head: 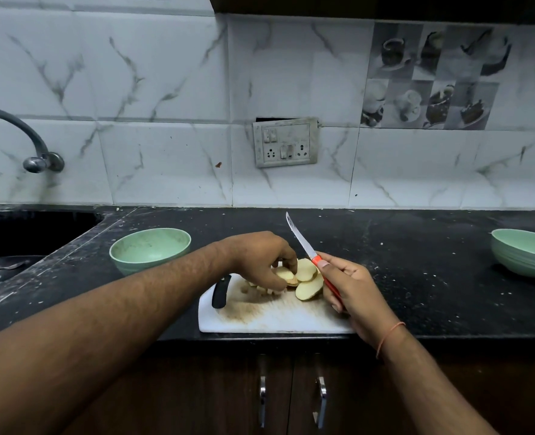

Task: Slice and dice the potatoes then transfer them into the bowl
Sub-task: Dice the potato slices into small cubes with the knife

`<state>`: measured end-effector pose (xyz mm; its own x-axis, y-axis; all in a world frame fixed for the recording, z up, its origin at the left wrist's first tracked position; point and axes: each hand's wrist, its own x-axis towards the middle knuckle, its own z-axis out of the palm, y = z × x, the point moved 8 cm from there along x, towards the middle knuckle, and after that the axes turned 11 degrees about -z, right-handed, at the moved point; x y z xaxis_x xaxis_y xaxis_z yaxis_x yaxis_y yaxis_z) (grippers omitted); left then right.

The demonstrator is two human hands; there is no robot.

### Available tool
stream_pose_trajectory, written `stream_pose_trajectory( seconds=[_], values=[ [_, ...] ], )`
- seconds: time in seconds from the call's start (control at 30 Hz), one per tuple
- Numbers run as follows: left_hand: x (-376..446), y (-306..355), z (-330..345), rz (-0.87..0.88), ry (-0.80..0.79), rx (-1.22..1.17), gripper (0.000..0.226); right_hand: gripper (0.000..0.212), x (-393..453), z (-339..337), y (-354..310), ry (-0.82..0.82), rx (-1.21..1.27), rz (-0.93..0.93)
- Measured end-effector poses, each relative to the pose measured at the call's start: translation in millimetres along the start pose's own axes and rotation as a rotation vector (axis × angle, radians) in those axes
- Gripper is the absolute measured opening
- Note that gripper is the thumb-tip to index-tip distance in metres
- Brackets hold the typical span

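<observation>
The work stands between slicing and dicing: several pale potato slices (305, 279) lie overlapping on the far half of the white cutting board (269, 318), which sits at the front edge of the dark tabletop (417, 277), and a few smaller cut bits show just beside them, partly hidden under the left hand. The left hand (260, 262) reaches in from the left with its fingers curled down, pinching one slice at the top of the pile, seemingly gathering or stacking the slices. The right hand (348, 287) grips the orange handle of a small knife (300, 238), fingers wrapped round it, with the blade lifted clear of the board and pointing up and away toward the wall, touching nothing. A green bowl (150, 248) waits on the tabletop to the left of the board, near but apart from it, and looks to hold nothing as yet; another green bowl (527, 252) sits well off to the right. A black object (221, 291) lies at the left end of the board; what it is cannot be told. The next move, by my reading, calls for squaring the slices into a steady stack, holding them with fingertips tucked back, and bringing the blade down across them into strips and then cubes before anything goes to the bowl.
</observation>
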<state>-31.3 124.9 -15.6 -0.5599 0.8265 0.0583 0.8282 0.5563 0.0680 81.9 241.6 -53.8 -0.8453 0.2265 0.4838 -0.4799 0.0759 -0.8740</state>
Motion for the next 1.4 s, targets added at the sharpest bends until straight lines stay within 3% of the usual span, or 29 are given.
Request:
stream_pose_trajectory(
  seconds=[0.2,0.33,0.5,0.8,1.07,1.4],
  values=[
    [-5.2,-7.3,-8.1,-0.015,0.101,-0.252,0.024,0.026,1.6,-2.7,3.9,0.003,-0.021,-0.001],
    [-5.4,-23.4,-4.7,-0.151,-0.001,-0.546,0.021,0.025,1.8,-3.1,4.5,0.01,-0.016,-0.003],
    [-10.2,-29.4,-1.7,-0.28,-0.029,-0.746,0.019,0.025,1.9,-3.6,5.1,0.014,-0.01,0.0],
    [-8.9,-40.6,-10.2,-0.361,0.205,-0.816,0.015,0.024,1.9,-4.1,4.5,0.026,-0.029,0.002],
    [-8.9,-48.3,-3.5,-0.592,0.217,-1.112,0.015,0.024,1.9,-5.9,4.4,0.035,-0.002,0.016],
    [-14.4,-62.2,-5.6,-0.693,0.326,-1.035,0.008,0.025,2.5,-5.3,4.9,0.041,-0.015,0.016]
  ],
)
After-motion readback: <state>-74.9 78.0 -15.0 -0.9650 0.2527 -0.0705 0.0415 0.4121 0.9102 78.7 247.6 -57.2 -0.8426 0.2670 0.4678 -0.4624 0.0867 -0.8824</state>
